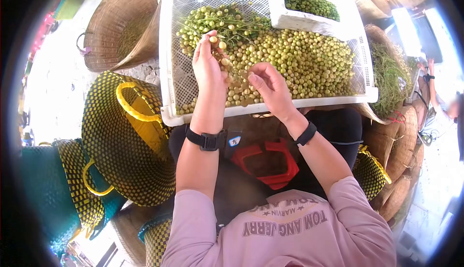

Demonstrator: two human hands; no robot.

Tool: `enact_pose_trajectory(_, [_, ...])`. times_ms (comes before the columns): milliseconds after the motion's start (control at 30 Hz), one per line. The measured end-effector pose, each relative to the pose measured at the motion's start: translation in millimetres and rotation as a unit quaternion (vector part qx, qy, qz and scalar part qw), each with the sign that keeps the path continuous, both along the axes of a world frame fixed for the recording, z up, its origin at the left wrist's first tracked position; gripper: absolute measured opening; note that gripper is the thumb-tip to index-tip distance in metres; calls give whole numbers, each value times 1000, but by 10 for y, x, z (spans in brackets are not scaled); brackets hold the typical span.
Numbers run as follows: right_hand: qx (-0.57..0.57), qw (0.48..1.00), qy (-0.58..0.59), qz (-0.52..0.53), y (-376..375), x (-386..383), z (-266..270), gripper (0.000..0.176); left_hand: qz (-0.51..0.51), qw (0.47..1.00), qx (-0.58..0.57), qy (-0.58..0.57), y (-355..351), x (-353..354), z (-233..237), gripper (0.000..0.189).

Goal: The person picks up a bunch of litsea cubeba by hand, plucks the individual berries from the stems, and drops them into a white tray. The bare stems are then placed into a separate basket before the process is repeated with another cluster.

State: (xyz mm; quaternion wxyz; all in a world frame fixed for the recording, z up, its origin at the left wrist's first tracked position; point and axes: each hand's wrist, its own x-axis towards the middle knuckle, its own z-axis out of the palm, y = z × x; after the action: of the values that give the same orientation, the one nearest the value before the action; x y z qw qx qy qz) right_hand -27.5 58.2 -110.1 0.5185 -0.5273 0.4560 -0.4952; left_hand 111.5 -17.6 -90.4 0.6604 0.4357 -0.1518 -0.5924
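Observation:
My left hand (209, 66) is raised over the tray's left half, fingers closed on a sprig of round yellow-green berries (225, 62). Close by on the right, my right hand (271, 87) has thumb and index finger pinched together at the sprig's other side; whatever sits between the fingertips is too small to make out. Beneath both hands lies a wide spread of loose berries (309, 66) in the white perforated tray (168, 73). Just beyond my left hand is a heap of berries still on green stems (212, 20).
A white foam box (309, 22) of small green berries stands in the tray's back right corner. Woven baskets (108, 30) and a black-and-yellow basket (121, 155) flank the left. Cut stems (386, 78) fill a basket on the right. A red stool (270, 170) is below the tray.

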Motion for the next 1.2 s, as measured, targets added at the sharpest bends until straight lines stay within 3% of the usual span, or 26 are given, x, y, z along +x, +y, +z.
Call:
enact_pose_trajectory(100, [-52,994,97,-13,39,-23,118,14,5,1000,0,-4,-13,-4,-29,23])
enact_pose_trajectory(233, [-84,991,101,-27,143,-37,128,13,21,1000,-22,-7,-40,-1,-115,24])
enact_pose_trajectory(300, [3,999,6,-40,185,-108,74,15,32,999,-22,28,-52,24,-103,23])
enact_pose_trajectory(367, [47,998,13,-40,166,-161,4,20,34,999,-3,17,-44,14,-46,21])
enact_pose_trajectory(467, [198,964,-177,12,81,-151,-58,26,46,999,-24,6,-39,-23,-52,20])
enact_pose_trajectory(733, [226,964,-133,39,-33,35,68,34,39,997,-54,-46,-4,-77,-43,21])
enact_pose_trajectory(1033, [192,978,-72,34,0,73,161,29,54,994,-80,-60,-35,-63,-103,22])
enact_pose_trajectory(1133, [94,989,-107,-40,50,123,115,22,37,998,-49,-15,-19,-77,-138,21])
enact_pose_trajectory(1200, [19,995,-51,-85,97,142,103,20,40,999,-31,-3,-15,-113,-134,21])
